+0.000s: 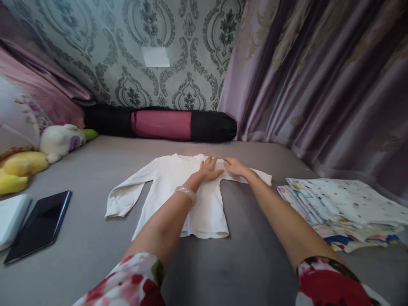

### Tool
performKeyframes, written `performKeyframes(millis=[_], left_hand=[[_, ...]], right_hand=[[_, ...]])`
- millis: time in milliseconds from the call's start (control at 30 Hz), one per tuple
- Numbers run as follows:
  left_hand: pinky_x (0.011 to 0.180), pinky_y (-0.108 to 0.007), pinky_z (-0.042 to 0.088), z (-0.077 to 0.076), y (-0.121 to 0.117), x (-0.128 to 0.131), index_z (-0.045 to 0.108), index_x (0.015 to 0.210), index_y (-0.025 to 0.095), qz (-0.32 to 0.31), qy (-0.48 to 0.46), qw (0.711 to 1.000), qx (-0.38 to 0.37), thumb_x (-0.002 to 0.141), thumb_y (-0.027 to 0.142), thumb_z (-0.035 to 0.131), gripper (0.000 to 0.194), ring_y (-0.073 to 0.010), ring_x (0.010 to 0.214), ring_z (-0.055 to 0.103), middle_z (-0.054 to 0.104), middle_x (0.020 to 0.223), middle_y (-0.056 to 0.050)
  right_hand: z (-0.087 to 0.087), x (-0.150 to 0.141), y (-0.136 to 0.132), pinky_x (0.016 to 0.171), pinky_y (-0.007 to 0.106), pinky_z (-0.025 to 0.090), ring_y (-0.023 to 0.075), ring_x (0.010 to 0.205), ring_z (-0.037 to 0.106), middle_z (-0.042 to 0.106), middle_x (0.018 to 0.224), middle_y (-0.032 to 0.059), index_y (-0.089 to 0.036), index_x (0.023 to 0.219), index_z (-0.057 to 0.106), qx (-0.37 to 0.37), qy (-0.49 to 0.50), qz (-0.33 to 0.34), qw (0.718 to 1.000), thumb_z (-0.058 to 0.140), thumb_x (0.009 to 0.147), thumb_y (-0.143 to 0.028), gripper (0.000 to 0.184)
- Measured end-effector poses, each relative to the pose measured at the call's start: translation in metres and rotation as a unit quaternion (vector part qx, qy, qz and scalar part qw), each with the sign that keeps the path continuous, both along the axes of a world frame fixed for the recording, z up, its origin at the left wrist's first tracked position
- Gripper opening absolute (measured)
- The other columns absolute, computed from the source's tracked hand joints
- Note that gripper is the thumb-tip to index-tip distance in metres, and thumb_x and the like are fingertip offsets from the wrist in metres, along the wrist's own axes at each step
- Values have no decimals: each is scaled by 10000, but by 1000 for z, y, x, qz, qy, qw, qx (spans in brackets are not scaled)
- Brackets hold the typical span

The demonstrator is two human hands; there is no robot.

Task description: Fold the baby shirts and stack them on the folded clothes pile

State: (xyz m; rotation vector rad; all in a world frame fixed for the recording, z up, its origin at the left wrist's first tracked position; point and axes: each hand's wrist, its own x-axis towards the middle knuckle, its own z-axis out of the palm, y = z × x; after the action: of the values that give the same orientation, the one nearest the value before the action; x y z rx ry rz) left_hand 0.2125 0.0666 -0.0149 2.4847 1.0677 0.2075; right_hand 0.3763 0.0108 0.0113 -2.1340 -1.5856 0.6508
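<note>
A white long-sleeved shirt [172, 187] lies spread out on the grey bed surface, neckline toward the wall. Its left-side sleeve bends down toward me, while the other stretches out to the right. My left hand [210, 169] rests flat on the shirt near the right shoulder, fingers spread and thumb out; a pale bangle [185, 193] circles that wrist. Just right of it, my right hand [235, 165] has its fingers together on the upper edge of the right sleeve, apparently pinching the cloth there.
Folded patterned cloths [347, 204] are stacked at the right. On the left are a dark tablet [40, 225], a white box-like object [12, 219] and plush toys [62, 140]. A black and pink bolster [161, 124] lines the wall; curtains [306, 72] hang on the right.
</note>
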Motion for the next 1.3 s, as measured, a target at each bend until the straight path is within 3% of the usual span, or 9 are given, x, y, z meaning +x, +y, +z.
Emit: performKeyframes(millis=[133,333,700,867,967,1033,1133,1233,1300], left_hand=[[1109,-346,324,3,3,-34,423,1337,102,19,22,999,31,910,302,427,472,-254,1374,383,391,1460,-210],[1040,-472,370,8,-24,-106,480,1183,188,16,125,990,66,923,500,392,415,-312,1294,449,476,1321,-168],[1122,-536,231,20,-80,-159,346,1403,222,46,168,984,28,928,562,317,585,-318,1448,234,258,1559,-183],[1137,-547,201,11,-92,-170,350,1438,213,46,131,990,40,927,579,301,631,-317,1466,183,254,1573,-167],[1129,-453,289,15,-90,-181,451,1377,228,40,49,997,37,925,544,336,563,-276,1409,335,385,1518,-122],[1055,-368,400,23,-83,-194,513,1317,228,78,-29,996,38,920,506,356,509,-245,1280,497,510,1421,-94],[933,-334,479,34,-63,-227,568,1227,195,211,-85,971,74,893,429,405,439,-231,1076,616,636,1229,-93],[943,-373,459,39,-43,-268,580,1178,173,339,-26,936,92,847,425,483,428,-268,1085,604,665,1131,-123],[895,-374,472,39,-36,-292,570,1178,151,386,10,921,46,806,503,534,513,-296,1079,607,669,1104,-146]], right_hand=[[-21,-56,3,1146,365,227,218,1407,320,400,1509,117,-149,1404,452,25,-97,65,993,264,1007,-356,486],[-30,-63,-14,1186,430,76,228,1474,127,192,1595,120,-90,1517,241,7,-148,52,988,162,1001,-479,651],[-25,12,-76,1154,520,127,270,1448,196,249,1580,112,-208,1512,298,-22,-221,-20,975,175,1001,-459,582],[-13,27,-95,1105,522,275,280,1400,308,324,1542,102,-289,1463,380,-28,-212,-83,973,250,1006,-448,501],[-2,27,-93,1005,467,430,249,1230,503,475,1416,104,-286,1313,535,-12,-204,-89,975,436,985,-407,363],[6,21,-84,919,419,502,209,1086,581,554,1298,94,-236,1226,580,-2,-209,-80,975,531,957,-374,307],[13,-5,-60,886,407,522,198,1035,598,575,1247,92,-194,1212,579,13,-219,-58,974,567,940,-367,322],[11,-55,-26,1022,406,417,256,1181,539,564,1287,155,-180,1231,590,43,-225,-15,973,462,964,-231,301],[8,-97,-2,1084,403,337,274,1263,480,550,1335,143,-177,1294,559,95,-218,74,969,378,942,-143,398]])
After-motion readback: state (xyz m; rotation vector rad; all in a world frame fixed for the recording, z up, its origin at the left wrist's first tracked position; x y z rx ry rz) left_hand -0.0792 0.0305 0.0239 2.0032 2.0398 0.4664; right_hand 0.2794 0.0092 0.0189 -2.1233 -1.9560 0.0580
